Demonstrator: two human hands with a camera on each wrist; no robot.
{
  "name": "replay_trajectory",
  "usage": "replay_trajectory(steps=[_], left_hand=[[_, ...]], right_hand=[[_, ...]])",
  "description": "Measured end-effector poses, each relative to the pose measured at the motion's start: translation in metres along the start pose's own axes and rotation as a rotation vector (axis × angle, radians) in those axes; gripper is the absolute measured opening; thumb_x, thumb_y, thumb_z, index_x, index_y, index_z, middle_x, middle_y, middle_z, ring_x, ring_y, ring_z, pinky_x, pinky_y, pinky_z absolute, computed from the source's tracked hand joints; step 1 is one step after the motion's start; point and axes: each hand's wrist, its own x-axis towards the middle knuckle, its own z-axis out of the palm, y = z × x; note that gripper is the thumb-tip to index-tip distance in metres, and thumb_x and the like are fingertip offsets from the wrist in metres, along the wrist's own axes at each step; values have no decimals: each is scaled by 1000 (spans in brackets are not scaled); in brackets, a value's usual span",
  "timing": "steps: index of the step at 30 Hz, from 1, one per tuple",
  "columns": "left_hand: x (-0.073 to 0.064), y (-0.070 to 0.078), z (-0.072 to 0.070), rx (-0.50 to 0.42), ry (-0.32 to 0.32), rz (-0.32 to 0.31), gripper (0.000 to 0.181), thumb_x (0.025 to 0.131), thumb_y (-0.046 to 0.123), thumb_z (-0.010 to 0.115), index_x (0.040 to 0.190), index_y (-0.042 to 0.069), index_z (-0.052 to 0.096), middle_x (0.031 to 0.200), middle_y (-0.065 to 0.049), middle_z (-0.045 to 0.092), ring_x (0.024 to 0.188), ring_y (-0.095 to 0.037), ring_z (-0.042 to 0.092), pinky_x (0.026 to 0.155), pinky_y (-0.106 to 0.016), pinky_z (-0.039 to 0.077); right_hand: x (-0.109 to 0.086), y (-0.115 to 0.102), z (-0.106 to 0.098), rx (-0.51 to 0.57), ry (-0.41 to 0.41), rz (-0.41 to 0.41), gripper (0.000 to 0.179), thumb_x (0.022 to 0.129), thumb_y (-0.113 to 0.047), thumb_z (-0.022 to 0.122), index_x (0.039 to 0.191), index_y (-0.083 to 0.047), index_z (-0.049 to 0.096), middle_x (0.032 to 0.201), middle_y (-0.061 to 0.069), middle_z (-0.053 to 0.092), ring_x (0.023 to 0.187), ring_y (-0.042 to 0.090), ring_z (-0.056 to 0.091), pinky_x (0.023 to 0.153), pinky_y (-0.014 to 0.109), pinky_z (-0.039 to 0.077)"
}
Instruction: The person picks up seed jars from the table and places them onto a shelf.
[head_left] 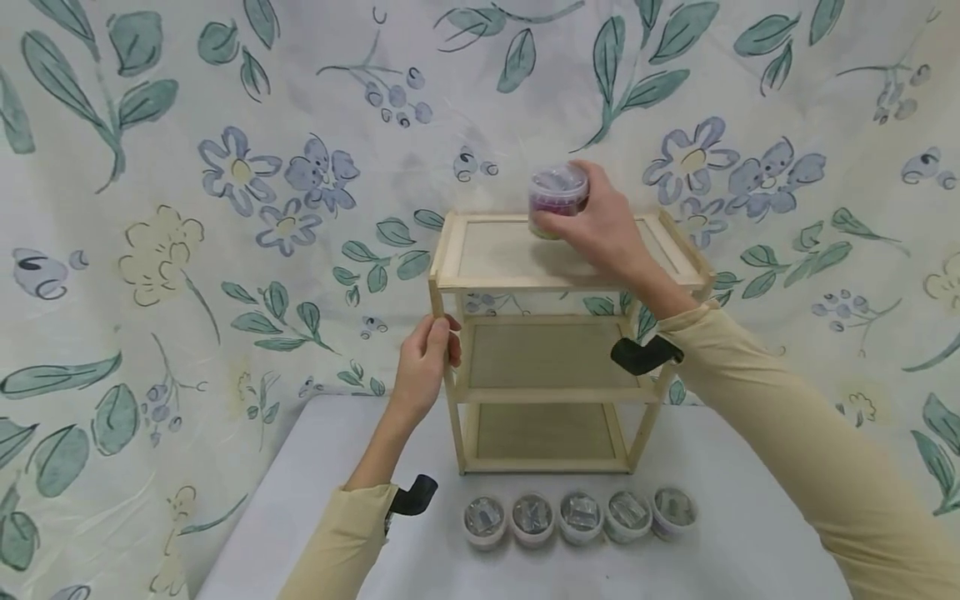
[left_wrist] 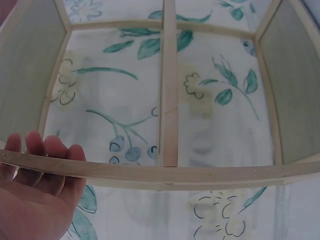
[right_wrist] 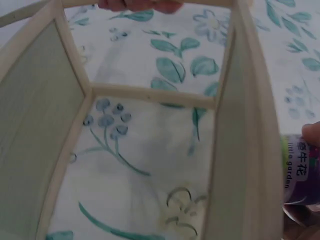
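Observation:
A three-tier wooden shelf [head_left: 487,260] stands on the white table. My left hand [head_left: 422,367] grips its left front post; in the left wrist view the fingers of that hand [left_wrist: 37,205] curl over the wooden bar [left_wrist: 125,171]. Over the top tier, my right hand [head_left: 606,232] holds a small round tub [head_left: 555,198] with a clear lid, thumb on one side and fingers round the other. Whether the tub's base touches the board I cannot tell. In the right wrist view, the tub [right_wrist: 299,167] shows a purple label reading "little garden", partly cut off by the frame edge.
Several lidded tubs [head_left: 580,517] stand in a row on the white table [head_left: 315,500] in front of the shelf. The middle tier [head_left: 551,354] and bottom tier [head_left: 546,431] sit below the top one. A floral curtain [head_left: 300,108] hangs behind.

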Motion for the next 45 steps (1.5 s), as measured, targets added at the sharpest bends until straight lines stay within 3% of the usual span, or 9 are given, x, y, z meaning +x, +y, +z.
replay_trajectory(steps=[5, 10, 15, 19, 23, 26, 38, 45], left_hand=[[-1, 1, 0, 14, -23, -5, 32, 108, 28, 37, 102, 2, 56, 78, -21, 52, 68, -25, 51, 63, -35, 47], [0, 0, -1, 28, -37, -22, 32, 109, 26, 36, 105, 1, 55, 83, -27, 54, 72, -33, 52, 66, -37, 47], [1, 1, -3, 38, -37, -45, 32, 109, 22, 34, 107, -1, 55, 84, -32, 54, 75, -40, 53, 68, -41, 49], [-4, 21, -1, 58, -45, -53, 30, 109, 18, 34, 105, -3, 55, 84, -33, 53, 75, -41, 53, 69, -41, 50], [-4, 15, -1, 62, -37, -25, 32, 109, 24, 35, 105, 0, 55, 81, -27, 53, 71, -33, 54, 67, -37, 49], [0, 0, -2, 52, -23, -4, 35, 109, 30, 35, 105, 3, 56, 79, -22, 53, 69, -26, 53, 65, -38, 50], [1, 3, -3, 34, 5, 1, 34, 109, 27, 36, 102, 0, 56, 77, -20, 52, 67, -21, 53, 65, -35, 52], [0, 1, -2, 38, -16, -2, 37, 109, 27, 36, 105, -5, 54, 79, -24, 52, 68, -23, 52, 65, -34, 51]], right_hand=[[3, -6, 27, -44, -99, 22, 85, 85, -27, 77, 151, -4, 29, 141, 19, 49, 126, 30, 51, 107, 41, 41], [7, -12, 41, -50, -161, 50, 87, 85, -30, 78, 151, -2, 29, 142, 19, 48, 127, 29, 50, 108, 40, 41], [9, -18, 50, -33, -182, 60, 87, 84, -32, 79, 150, -4, 30, 140, 18, 50, 125, 28, 52, 106, 39, 42], [9, -22, 55, -51, -174, 55, 88, 83, -33, 80, 149, -3, 31, 139, 19, 52, 125, 29, 53, 106, 38, 42], [10, -24, 60, -56, -177, 47, 88, 84, -33, 80, 149, -1, 30, 140, 19, 50, 126, 29, 52, 107, 38, 42], [9, -26, 63, -64, -189, 43, 89, 85, -35, 78, 150, -2, 28, 143, 19, 48, 128, 28, 51, 107, 38, 42], [8, -31, 67, -125, -194, 37, 95, 84, -46, 76, 152, -5, 23, 143, 16, 47, 125, 26, 51, 104, 41, 44], [3, -19, 56, -33, -241, 1, 108, 81, -46, 80, 156, -7, 14, 146, 17, 42, 131, 27, 47, 107, 42, 42]])
